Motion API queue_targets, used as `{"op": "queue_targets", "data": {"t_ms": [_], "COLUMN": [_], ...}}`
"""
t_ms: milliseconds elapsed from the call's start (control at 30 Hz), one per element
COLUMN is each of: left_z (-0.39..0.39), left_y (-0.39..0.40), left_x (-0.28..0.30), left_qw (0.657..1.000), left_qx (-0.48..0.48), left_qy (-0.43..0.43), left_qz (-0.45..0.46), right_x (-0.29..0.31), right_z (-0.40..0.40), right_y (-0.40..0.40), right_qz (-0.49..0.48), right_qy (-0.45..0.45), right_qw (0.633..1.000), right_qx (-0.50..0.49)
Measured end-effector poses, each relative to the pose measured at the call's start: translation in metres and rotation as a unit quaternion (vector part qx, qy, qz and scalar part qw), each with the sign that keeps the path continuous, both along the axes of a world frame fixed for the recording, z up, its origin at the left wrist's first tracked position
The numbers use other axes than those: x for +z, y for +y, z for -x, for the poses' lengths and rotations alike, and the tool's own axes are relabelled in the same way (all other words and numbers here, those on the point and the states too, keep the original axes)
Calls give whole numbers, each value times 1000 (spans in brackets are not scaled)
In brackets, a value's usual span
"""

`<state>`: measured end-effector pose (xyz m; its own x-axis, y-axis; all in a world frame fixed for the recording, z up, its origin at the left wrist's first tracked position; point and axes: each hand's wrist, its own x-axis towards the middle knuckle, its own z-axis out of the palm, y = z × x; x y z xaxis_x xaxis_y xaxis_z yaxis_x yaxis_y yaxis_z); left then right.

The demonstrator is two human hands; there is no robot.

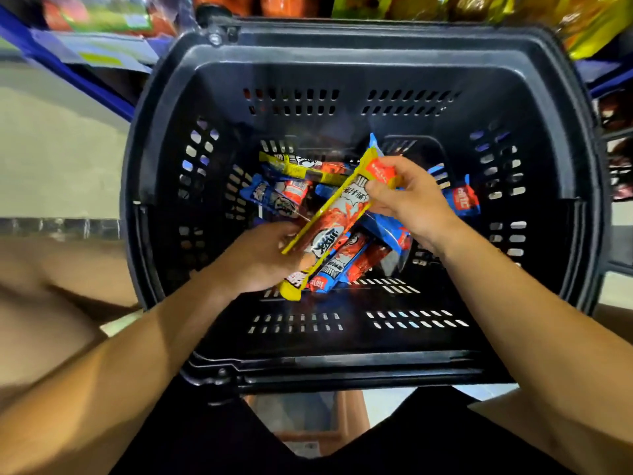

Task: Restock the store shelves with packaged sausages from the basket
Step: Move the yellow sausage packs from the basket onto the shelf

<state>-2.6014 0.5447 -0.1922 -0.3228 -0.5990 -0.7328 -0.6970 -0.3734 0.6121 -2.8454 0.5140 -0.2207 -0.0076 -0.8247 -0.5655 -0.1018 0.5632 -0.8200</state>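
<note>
Two hands: both reach into a black slotted basket (359,73) and share one yellow-edged sausage pack (337,214), held slantwise above the loose stock.
Right hand (411,200): fingers curled close around the pack's upper end, thumb pressed on the red label patch; a blue-edged pack (385,228) lies just under the palm, though whether the fingers also grip it cannot be told.
Left hand (263,258): fingers folded round the lower part of the same pack, near its yellow bottom end; a second blue-edged pack (334,265) lies against those fingers — held or merely touched, unclear.
Held pack: tilted from lower left to upper right, clear of the basket floor, spanning the gap between the hands.
Yellow-edged packs counted: two — the one in hand and another (301,166) lying flat toward the far wall.
Blue-edged packs counted: at least five can be made out — one at the left (270,197), one at the far right with a red end (460,200), one poking up behind the right hand (375,144), and the two beneath the hands; overlap hides any more.
Basket: sits between the person's forearms, its floor partly bare on the near side.
Shelves (102,56): blue-edged, at the top of the frame behind the basket, with blurred red and yellow packets on them.
</note>
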Motion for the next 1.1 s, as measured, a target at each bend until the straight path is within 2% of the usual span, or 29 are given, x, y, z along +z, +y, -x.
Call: {"op": "queue_targets", "data": {"t_ms": [33, 100, 167, 233, 333, 433, 500, 567, 667, 767, 900, 1033, 1100], "left_z": [-1, -4, -6, -6, -4, -1, -2, -5, -11, -14, -10, -4, 1], "left_y": [5, 13, 18, 17, 13, 16, 20, 21, 21, 22, 25, 27, 30], "left_x": [-1, -1, 0, 0, 2, 6, 9, 10, 10, 8, 7, 6, 9], "left_qw": [1000, 998, 990, 973, 950, 928, 904, 885, 874, 869, 859, 847, 846], "left_qx": [4, 53, 139, 219, 301, 360, 403, 433, 453, 462, 475, 488, 481], "left_qy": [-13, -14, 2, 16, 39, 71, 102, 121, 121, 128, 147, 180, 207], "left_qz": [7, 2, -31, -65, -73, -70, -96, -120, -129, -121, -120, -111, -100], "right_x": [-6, -19, -34, -49, -74, -94, -104, -112, -114, -108, -80, -42, -19], "right_z": [-5, -14, -22, -27, -35, -45, -50, -53, -59, -64, -49, -23, -8], "right_y": [-3, -10, -17, -24, -37, -49, -56, -61, -60, -49, -37, -16, -2], "right_qz": [-1, 15, 57, 75, 74, 79, 57, 14, -11, 8, 44, 60, 85], "right_qy": [23, 127, 239, 292, 335, 377, 408, 419, 444, 485, 497, 449, 447], "right_qw": [1000, 989, 958, 926, 878, 837, 815, 807, 796, 760, 750, 791, 788], "right_qx": [19, 74, 149, 227, 334, 388, 409, 415, 411, 434, 434, 411, 415]}}
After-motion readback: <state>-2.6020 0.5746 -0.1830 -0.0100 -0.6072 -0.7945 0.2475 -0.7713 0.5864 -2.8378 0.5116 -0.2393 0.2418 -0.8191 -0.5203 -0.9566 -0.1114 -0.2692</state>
